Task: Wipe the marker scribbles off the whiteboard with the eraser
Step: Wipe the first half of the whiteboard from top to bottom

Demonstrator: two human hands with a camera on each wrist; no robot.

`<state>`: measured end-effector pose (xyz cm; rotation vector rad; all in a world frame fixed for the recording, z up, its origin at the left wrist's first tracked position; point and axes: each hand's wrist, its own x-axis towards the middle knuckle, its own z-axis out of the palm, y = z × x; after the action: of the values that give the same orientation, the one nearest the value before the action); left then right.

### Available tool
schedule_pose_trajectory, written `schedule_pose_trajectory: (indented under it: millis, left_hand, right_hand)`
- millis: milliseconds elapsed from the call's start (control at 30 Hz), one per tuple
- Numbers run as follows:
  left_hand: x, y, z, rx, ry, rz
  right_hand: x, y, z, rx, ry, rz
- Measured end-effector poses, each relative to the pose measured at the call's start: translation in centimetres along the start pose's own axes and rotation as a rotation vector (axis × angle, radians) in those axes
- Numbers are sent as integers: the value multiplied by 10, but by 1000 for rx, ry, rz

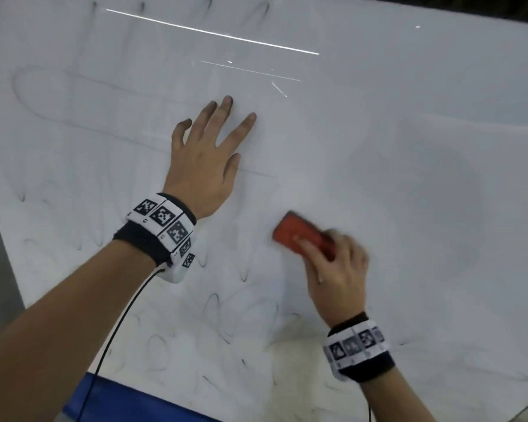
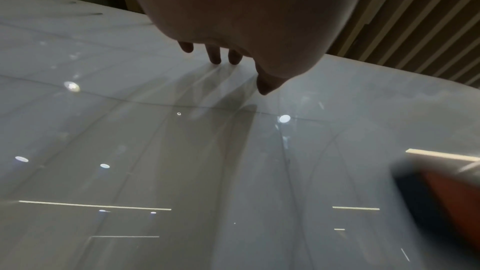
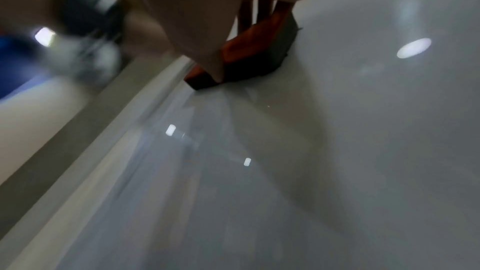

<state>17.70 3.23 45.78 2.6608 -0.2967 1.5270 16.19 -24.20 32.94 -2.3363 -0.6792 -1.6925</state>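
Under the right wrist, eraser (image 3: 249,52) shows apparently dark felt touching whiteboard (image 3: 363,130).

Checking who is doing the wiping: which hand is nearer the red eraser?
Right. The right hand grips the eraser against the whiteboard. The left hand lies flat on the board with fingers spread, apart from the eraser, up and to its left.

Your count: one whiteboard (image 1: 409,178), one red eraser (image 1: 299,234), two hands, left hand (image 1: 205,166), right hand (image 1: 339,278), two wrist bands.
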Motion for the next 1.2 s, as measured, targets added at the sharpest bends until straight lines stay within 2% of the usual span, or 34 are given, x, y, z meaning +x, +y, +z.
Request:
schedule_pose_trajectory:
  millis: [100,133,167,200,300,333,400,467,600,667,700,733,833,867,900,967,1100,1167,1200]
  left_hand:
    - [0,5,4,-23,23,-14]
    - [0,8,5,-38,27,-27]
    - [1,10,6,-50,33,-40]
    - [1,12,7,-55,39,-49]
    - [2,10,4,-65,44,-32]
    - [1,6,1,-76,34,-19]
    - [1,-5,-7,-97,12,8]
    - [2,-16,-13,-126,-10,39]
    - [3,-24,-16,-213,-45,38]
    - [1,-23,-14,-281,-19,19]
    - [1,-22,-13,-310,8,-1]
    - [1,-22,-11,-329,44,-27]
    - [1,-29,-10,-333,143,-123]
    - [0,-33,-8,-312,157,-137]
    - [0,-36,-5,-286,161,-136]
    - [0,-40,1,-235,148,-115]
    - [1,-38,11,-222,161,-120]
    - [0,-37,14,-229,172,-128]
    - [-1,-37,15,-225,175,-128]
  right_hand:
    - [78,44,-37,31,340,330]
    - [86,46,-37,55,391,411]
    - [83,38,-29,52,391,425]
    - [67,23,-15,39,329,360]
    - [-25,-34,29,31,-93,-42]
    - [-47,-43,33,40,-202,-129]
    - [-49,-40,34,56,-262,-195]
    - [-10,-32,22,61,-191,-110]
    - [86,-6,-8,73,140,184]
    - [100,-7,-3,99,265,332]
    - [91,-16,6,91,276,347]
    - [71,-25,17,78,227,283]
    - [-5,-48,48,43,-129,-236]
    - [-16,-45,48,48,-235,-341]
    - [-10,-40,46,58,-275,-382]
    - [32,-34,32,64,-201,-301]
    - [154,-17,-5,21,152,35]
    - [178,-15,-9,57,256,177]
    - [170,-22,-2,44,263,185]
